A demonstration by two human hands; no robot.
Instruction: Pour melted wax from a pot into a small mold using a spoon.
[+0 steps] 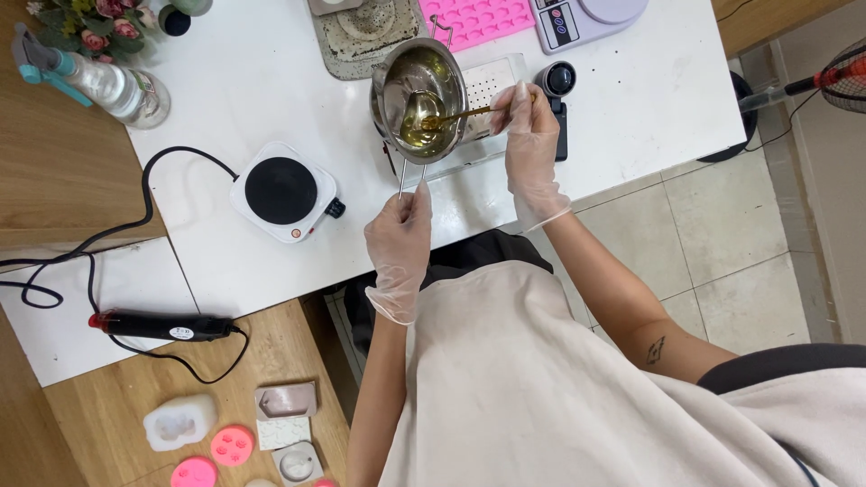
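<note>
Closest to my lens is the beige apron (pixel 541 388), filling the lower frame, there I judge to keep splashes off the clothes. Beyond it the white table (pixel 631 99) carries everything at standing reach. On it, left of the work, sits a small hotplate (pixel 283 190), its black disc bare; the pot (pixel 419 97) is not on it but held up over a clear tray (pixel 492 90), likely so drips land there. Both hands wear thin clear gloves. My left hand (pixel 399 243) is closed round the end of the pot's long wire handle, far from the bowl, which I read as keeping fingers off hot metal and steadying the pot. It looks tipped toward me, with yellowish liquid pooled inside. My right hand (pixel 530 135) pinches a spoon (pixel 442 115) by its handle end, the bowl dipped in that liquid. Smaller still: a pink mould (pixel 478 20) and a scale (pixel 586 16) at the far edge.
</note>
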